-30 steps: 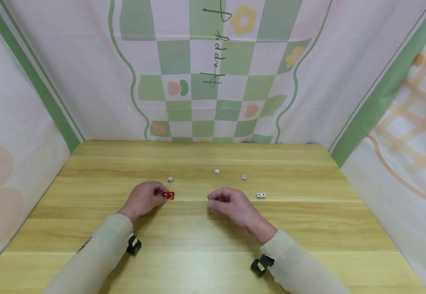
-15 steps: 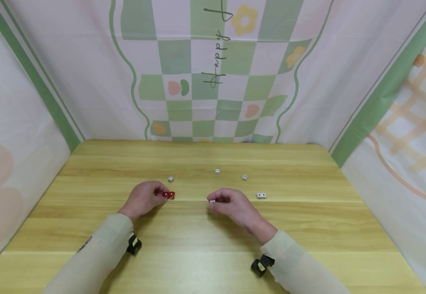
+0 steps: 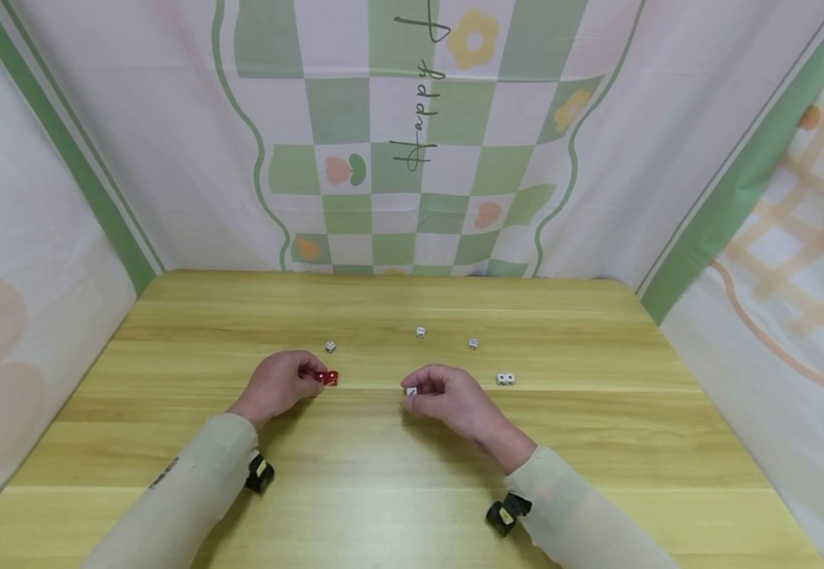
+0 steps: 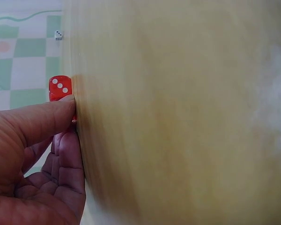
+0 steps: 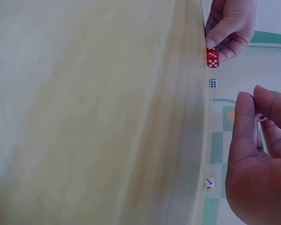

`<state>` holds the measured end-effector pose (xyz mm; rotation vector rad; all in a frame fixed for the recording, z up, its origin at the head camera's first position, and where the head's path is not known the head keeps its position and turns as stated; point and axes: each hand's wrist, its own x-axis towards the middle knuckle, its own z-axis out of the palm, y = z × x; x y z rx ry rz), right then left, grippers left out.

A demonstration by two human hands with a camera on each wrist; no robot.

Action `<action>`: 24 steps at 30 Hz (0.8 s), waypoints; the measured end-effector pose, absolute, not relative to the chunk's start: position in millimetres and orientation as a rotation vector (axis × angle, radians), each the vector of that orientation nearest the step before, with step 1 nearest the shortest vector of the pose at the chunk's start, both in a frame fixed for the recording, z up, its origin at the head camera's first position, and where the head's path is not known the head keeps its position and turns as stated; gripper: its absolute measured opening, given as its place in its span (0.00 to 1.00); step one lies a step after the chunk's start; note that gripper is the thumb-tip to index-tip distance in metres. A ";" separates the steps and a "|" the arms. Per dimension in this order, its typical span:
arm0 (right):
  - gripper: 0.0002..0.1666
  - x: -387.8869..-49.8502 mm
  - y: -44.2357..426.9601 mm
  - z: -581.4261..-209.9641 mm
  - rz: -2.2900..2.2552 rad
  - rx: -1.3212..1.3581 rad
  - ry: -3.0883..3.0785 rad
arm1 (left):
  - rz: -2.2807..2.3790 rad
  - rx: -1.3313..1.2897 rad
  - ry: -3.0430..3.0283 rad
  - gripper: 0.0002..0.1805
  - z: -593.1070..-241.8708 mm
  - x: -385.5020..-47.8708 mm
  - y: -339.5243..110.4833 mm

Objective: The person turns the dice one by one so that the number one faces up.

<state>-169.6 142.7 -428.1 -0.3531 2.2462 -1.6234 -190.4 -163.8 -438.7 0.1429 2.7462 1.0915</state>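
Firstly, you have behind the work a big cloth (image 3: 426,213) with green and white checks, which hangs at the far side of the wooden table (image 3: 383,498). Over this table reach your two light sleeves (image 3: 194,466), and near each cuff sits a small black device (image 3: 260,474). Your left hand (image 3: 280,387) rests low at the table, and its thumb and fingers pinch one of two red dice (image 3: 332,378). These two stand in a row and touch each other; the one outside your grip shows three white dots to the left wrist camera. Your right hand (image 3: 450,399) is near the middle, well apart from the left one, and it holds a white die (image 3: 412,391) between thumb and fingers, above the table. In the right wrist view, a red spot is visible on this die. Just beyond the red ones lies a loose white die (image 3: 330,347). Two more, a middle die (image 3: 420,332) and a farther-right die (image 3: 473,344), lie beyond your right hand. Finally, a touching white pair (image 3: 506,379) lies to the right of that hand.
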 end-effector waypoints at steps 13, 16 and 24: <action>0.15 -170.2 143.0 -428.2 -1.563 -0.398 2.366 | 1.100 0.148 2.743 0.07 -438.6 -190.1 -163.4; 0.16 -169.7 142.5 -427.3 -1.556 -0.397 2.374 | 1.101 0.151 2.745 0.07 -438.9 -190.2 -163.4; 0.15 -169.5 142.2 -427.2 -1.556 -0.404 2.404 | 1.093 0.155 2.749 0.08 -437.1 -189.8 -163.5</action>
